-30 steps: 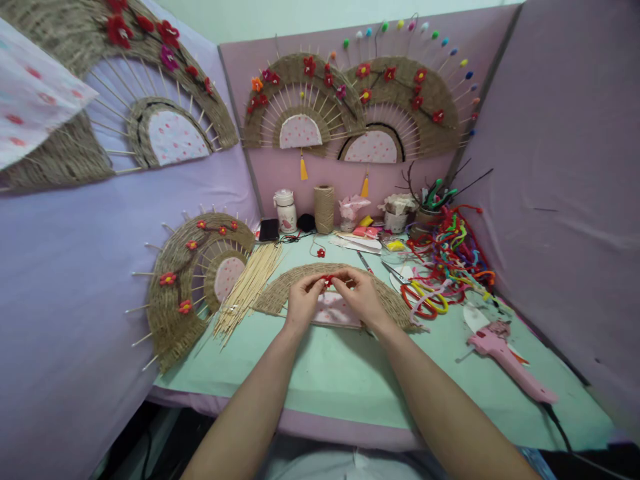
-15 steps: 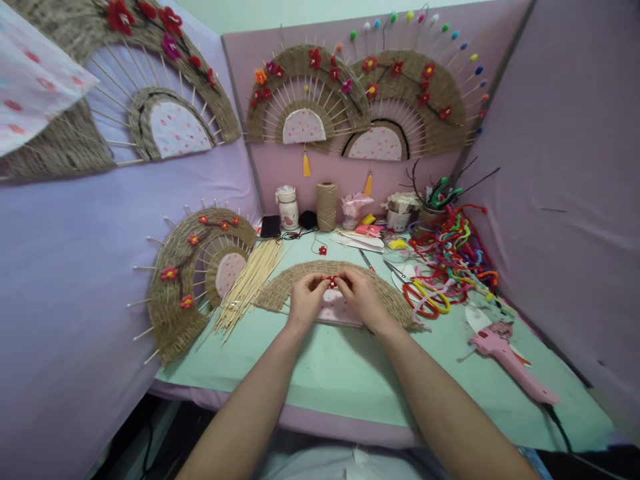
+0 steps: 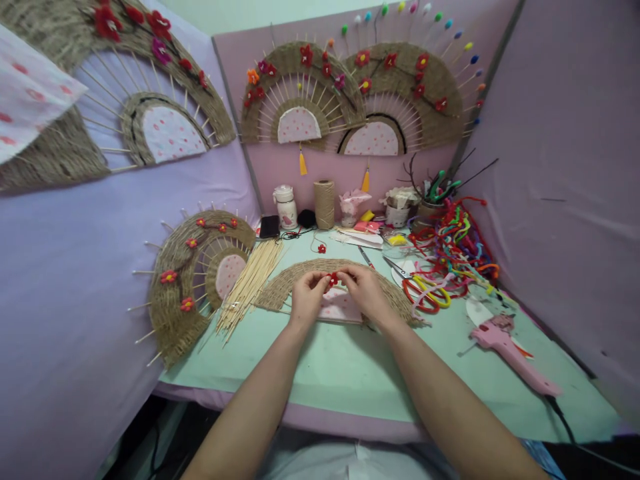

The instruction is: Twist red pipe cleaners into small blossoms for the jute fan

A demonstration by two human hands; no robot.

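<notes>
both hands (image 3: 311, 297) (image 3: 361, 288) pinching red flower (image 3: 333, 279) above twine-wrapped fan (image 3: 287, 285)

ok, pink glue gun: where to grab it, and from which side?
Likely best mid-handle, with the right hand coming from above and the right. The glue gun lies on the table, its long handle slanting toward the near right, the cord leaving that end. I'd avoid the opposite end, which could be hot.

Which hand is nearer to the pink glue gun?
The right hand. It is left of the pink glue gun; the left hand is farther left, beyond the held red flower.
</notes>
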